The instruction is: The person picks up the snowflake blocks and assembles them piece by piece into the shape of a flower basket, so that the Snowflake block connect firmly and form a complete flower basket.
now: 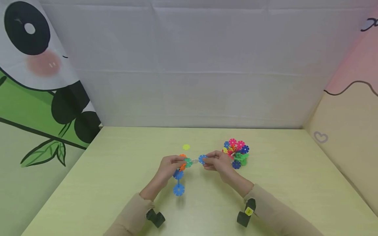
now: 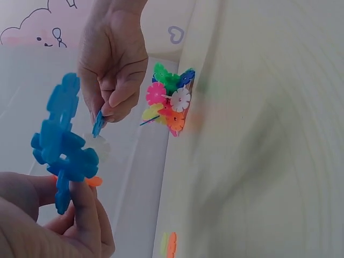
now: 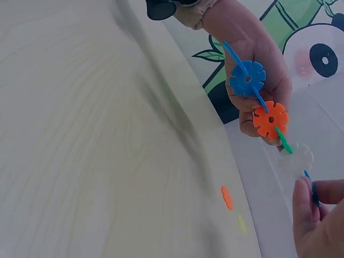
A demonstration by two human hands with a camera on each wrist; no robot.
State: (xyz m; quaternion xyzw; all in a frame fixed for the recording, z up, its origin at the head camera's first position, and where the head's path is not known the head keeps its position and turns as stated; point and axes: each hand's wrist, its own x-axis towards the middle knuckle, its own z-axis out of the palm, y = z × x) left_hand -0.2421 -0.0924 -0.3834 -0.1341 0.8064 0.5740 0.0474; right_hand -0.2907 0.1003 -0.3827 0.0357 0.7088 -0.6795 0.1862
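Observation:
My left hand [image 1: 169,167] pinches a chain of joined notched plastic discs. Blue discs [image 1: 178,189] hang at its lower end, followed by an orange disc [image 3: 271,120], a green disc [image 1: 188,162] and a clear whitish disc [image 3: 295,160]. Between thumb and fingers, my right hand [image 1: 220,164] holds a single blue disc [image 1: 202,159]. That disc's edge is right at the clear disc's rim in the right wrist view. Both hands are raised above the table, and the left fingers partly cover the orange part of the chain.
A heap of loose coloured discs [image 1: 240,156] lies on the pale table [image 1: 118,183], just beyond my right hand. A yellow disc [image 1: 186,147] and an orange disc [image 3: 227,198] lie flat behind the chain. A white panel [image 1: 189,98] borders the table's far edge.

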